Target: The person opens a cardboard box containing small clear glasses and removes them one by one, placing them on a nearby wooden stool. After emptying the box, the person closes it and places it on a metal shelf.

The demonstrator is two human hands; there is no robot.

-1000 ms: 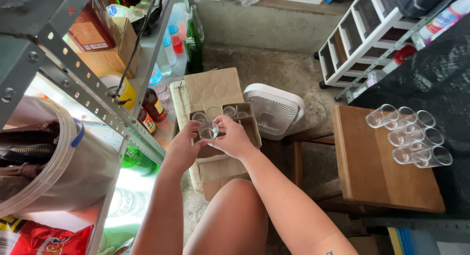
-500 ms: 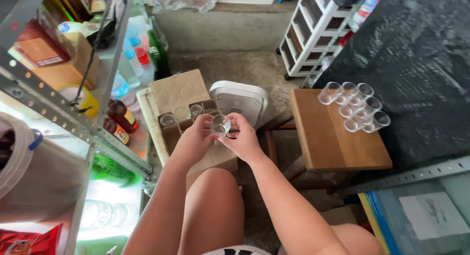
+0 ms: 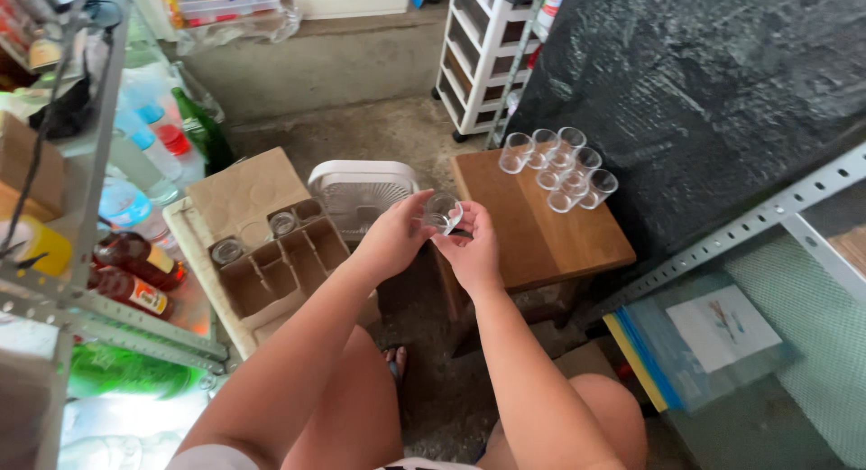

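Both hands hold one small clear glass (image 3: 442, 210) in the air, between the cardboard box and the wooden stool. My left hand (image 3: 397, 238) grips it from the left, my right hand (image 3: 472, 251) from below and the right. The open cardboard box (image 3: 271, 253) with dividers lies on the floor to the left, with two glasses (image 3: 254, 238) still in its cells. On the wooden stool (image 3: 541, 226) to the right stands a cluster of several clear glasses (image 3: 559, 168).
A white box fan (image 3: 361, 192) lies flat behind the box. A metal rack (image 3: 99, 253) with bottles stands at left. A white drawer unit (image 3: 483, 50) is at the back, a dark sheet (image 3: 704, 100) at right, a plastic folder (image 3: 704, 339) on the floor.
My hands lifted the glass out of the box and carried it to the right, toward the stool. The camera view has swung right as well.
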